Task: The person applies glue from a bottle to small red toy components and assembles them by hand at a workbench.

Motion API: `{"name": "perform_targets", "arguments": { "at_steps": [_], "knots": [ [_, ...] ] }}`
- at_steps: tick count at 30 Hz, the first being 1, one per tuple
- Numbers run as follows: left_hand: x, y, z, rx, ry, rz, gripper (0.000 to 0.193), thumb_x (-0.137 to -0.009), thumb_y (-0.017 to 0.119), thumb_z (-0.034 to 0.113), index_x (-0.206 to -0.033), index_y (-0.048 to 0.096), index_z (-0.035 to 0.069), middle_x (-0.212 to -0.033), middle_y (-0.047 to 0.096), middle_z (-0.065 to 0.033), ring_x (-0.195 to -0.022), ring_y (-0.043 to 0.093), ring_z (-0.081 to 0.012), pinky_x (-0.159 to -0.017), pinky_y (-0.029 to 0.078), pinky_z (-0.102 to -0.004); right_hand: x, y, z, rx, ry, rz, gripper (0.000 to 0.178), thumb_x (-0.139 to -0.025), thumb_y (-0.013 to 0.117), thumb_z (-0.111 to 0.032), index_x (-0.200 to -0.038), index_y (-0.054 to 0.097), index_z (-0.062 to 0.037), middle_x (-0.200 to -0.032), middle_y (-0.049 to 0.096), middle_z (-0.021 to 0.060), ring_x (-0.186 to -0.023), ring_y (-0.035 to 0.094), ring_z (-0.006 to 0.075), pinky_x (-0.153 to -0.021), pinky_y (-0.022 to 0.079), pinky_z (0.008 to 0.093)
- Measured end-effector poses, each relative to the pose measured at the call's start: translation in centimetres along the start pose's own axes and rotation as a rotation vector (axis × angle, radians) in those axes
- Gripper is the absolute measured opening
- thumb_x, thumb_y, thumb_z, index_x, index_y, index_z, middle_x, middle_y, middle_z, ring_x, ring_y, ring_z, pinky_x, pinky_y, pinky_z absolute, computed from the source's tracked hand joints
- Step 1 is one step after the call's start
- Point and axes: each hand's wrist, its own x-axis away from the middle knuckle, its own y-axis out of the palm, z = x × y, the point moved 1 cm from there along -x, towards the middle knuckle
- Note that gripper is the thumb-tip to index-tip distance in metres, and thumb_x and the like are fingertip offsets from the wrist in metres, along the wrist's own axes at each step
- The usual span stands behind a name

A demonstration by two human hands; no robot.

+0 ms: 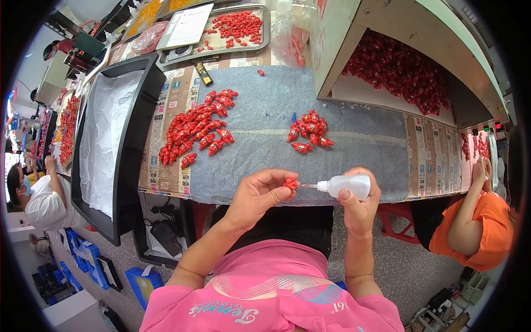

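Between the fingertips of my left hand (pixel 257 198) is a small red figurine (pixel 290 182), held over the table's near edge. My right hand (pixel 360 202) grips a white squeeze bottle (pixel 349 186) lying sideways, its thin nozzle pointing left, close to the figurine; whether it touches, I cannot tell. Beyond my hands, a small cluster of red figurines (pixel 310 129) rests on the grey cloth (pixel 254 160). A larger pile of the same red figurines (pixel 193 131) lies to the left.
A black tray lined with white paper (pixel 105 127) stands left. At the back is a metal tray (pixel 266 39) of red pieces beside a clear bag (pixel 291 41). A box-like shelf (pixel 344 44) full of red figurines stands at the right. Co-workers sit on both sides.
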Motion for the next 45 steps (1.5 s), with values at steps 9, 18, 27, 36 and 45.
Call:
{"name": "perform_targets", "arguments": {
  "at_steps": [9,18,27,36,45],
  "knots": [
    [0.0,0.1,0.1,0.062,0.03,-0.015,0.024,-0.083,0.065,0.001,-0.105,0.057,0.002,-0.104,0.063,-0.0124,-0.095,0.064,-0.0194,-0.086,0.052,-0.0316,0.5,0.0,0.2,-0.021,0.031,0.003,0.039,-0.072,0.079,-0.026,-0.095,0.058,-0.0031,-0.088,0.058,0.0032,-0.078,0.055,0.0111,-0.068,0.044,0.0242],
    [0.0,0.3,-0.2,0.103,0.057,-0.02,0.022,-0.082,0.064,-0.005,-0.099,0.054,0.003,-0.103,0.061,-0.0121,-0.096,0.064,-0.0214,-0.087,0.052,-0.0331,0.8,0.2,0.5,-0.039,0.022,0.015,0.04,-0.072,0.079,-0.027,-0.096,0.058,-0.0028,-0.088,0.057,0.0032,-0.078,0.055,0.0111,-0.069,0.044,0.0241],
    [0.0,0.3,-0.5,0.083,0.138,-0.019,0.024,-0.08,0.064,-0.008,-0.097,0.053,0.003,-0.102,0.061,-0.012,-0.097,0.062,-0.0209,-0.088,0.051,-0.0333,1.1,0.3,0.9,-0.044,0.034,0.013,0.043,-0.072,0.079,-0.029,-0.096,0.057,-0.0025,-0.089,0.057,0.0035,-0.079,0.055,0.0115,-0.069,0.043,0.024],
    [0.1,0.6,0.0,0.077,0.07,-0.001,0.021,-0.081,0.064,-0.006,-0.098,0.053,0.002,-0.102,0.062,-0.0132,-0.099,0.063,-0.0239,-0.09,0.051,-0.0351,1.0,0.4,1.1,-0.112,0.039,0.027,0.044,-0.072,0.08,-0.028,-0.098,0.056,-0.002,-0.092,0.056,0.0049,-0.082,0.055,0.0125,-0.072,0.044,0.0251],
    [0.1,0.7,0.2,0.076,0.055,-0.001,0.021,-0.082,0.063,-0.004,-0.1,0.054,0.002,-0.105,0.063,-0.0159,-0.1,0.063,-0.0244,-0.089,0.052,-0.0342,1.0,0.4,1.3,-0.14,0.038,0.022,0.044,-0.072,0.08,-0.028,-0.098,0.056,-0.002,-0.092,0.056,0.0047,-0.082,0.055,0.0125,-0.072,0.044,0.025]
  ]
}}
